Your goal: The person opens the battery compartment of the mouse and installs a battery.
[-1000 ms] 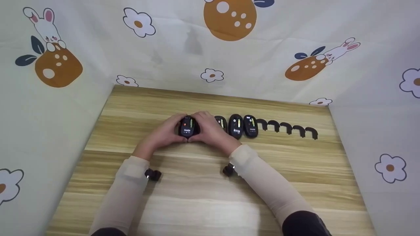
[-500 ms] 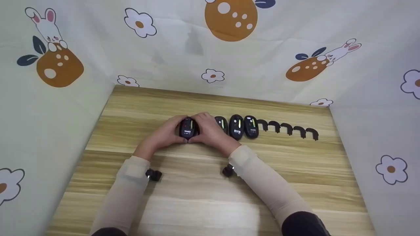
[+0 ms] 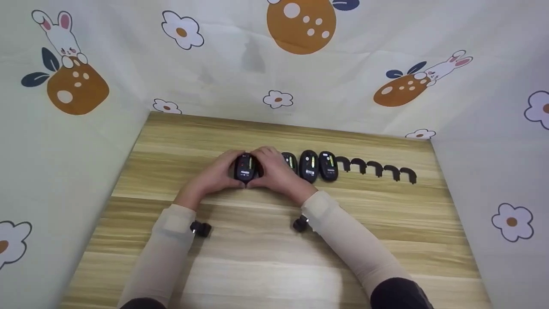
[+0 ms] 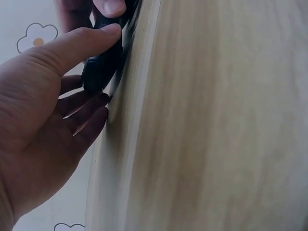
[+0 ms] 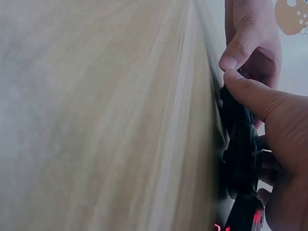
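A black computer mouse (image 3: 245, 168) lies underside up on the table, its battery bay uncovered with a battery inside and a small red spot glowing. My left hand (image 3: 216, 172) holds it from the left, thumb at the near end and fingers at the far end. My right hand (image 3: 276, 171) curls in from the right, its thumb tip meeting the left thumb at the mouse's near end. The right palm hides part of the row. In the left wrist view the left thumb presses along the mouse (image 4: 101, 67). The right wrist view shows a neighbouring mouse (image 5: 242, 156) under the right fingers.
Right of the hands, more upturned mice (image 3: 309, 166) stand in a row with batteries showing. Several black hook-shaped pieces (image 3: 375, 168) continue the row rightwards on the wooden table (image 3: 257, 240). Patterned cloth walls (image 3: 223, 73) enclose the table's back and sides.
Both hands keep their places around the mouse. The red glow on its underside looks a little smaller than a second ago; the view shifts very slightly.
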Motion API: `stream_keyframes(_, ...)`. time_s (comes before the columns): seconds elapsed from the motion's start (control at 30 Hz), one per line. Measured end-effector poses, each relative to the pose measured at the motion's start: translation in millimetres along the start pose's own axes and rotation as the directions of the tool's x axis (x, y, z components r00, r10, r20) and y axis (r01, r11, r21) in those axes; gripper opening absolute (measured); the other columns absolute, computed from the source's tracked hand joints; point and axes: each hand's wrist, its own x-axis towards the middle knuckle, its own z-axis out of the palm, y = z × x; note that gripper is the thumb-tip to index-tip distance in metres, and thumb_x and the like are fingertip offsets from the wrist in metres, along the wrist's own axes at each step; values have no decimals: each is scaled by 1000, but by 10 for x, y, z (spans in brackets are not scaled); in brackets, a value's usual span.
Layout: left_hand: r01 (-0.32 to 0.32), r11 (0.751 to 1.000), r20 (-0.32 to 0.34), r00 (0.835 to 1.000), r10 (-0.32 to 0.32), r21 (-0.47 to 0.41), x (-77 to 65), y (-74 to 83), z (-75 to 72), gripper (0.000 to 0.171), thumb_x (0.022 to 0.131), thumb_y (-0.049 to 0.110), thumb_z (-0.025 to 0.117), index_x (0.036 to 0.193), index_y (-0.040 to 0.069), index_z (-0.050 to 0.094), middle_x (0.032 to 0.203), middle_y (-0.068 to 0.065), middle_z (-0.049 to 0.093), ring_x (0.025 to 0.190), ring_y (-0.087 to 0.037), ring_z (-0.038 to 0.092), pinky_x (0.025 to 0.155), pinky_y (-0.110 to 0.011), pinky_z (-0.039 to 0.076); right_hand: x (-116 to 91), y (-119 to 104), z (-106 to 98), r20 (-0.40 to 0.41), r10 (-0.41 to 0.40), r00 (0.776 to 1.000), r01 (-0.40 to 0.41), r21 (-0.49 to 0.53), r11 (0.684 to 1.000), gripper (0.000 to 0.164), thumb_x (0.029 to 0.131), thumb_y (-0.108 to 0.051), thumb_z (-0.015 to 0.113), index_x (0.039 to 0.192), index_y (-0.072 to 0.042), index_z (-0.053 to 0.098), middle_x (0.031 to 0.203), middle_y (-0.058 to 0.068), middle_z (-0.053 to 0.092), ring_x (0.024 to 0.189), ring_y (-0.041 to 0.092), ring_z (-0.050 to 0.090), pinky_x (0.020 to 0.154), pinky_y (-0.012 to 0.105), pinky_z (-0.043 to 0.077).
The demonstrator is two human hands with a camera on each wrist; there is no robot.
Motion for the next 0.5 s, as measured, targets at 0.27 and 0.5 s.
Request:
stream_keyframes(0.27,53,999,-6,999,-53,9,-40,39,-10,106,83,17,97,170,5,37,169,-21,44,157,-41,40,132,-58,28,-218,44,-150,-46,-7,999,10,75,997,95,82,-44,98,158,-5,55,156,9,57,150,29,45,130,46,32)
stream_keyframes(0.5,45,995,-46,998,-41,86,-217,64,-38,99,97,42,86,173,7,32,176,-22,34,163,-42,28,134,-59,22,-820,219,-455,-137,-36,990,52,118,992,90,87,-44,94,160,-9,54,161,7,54,153,26,43,130,49,35)
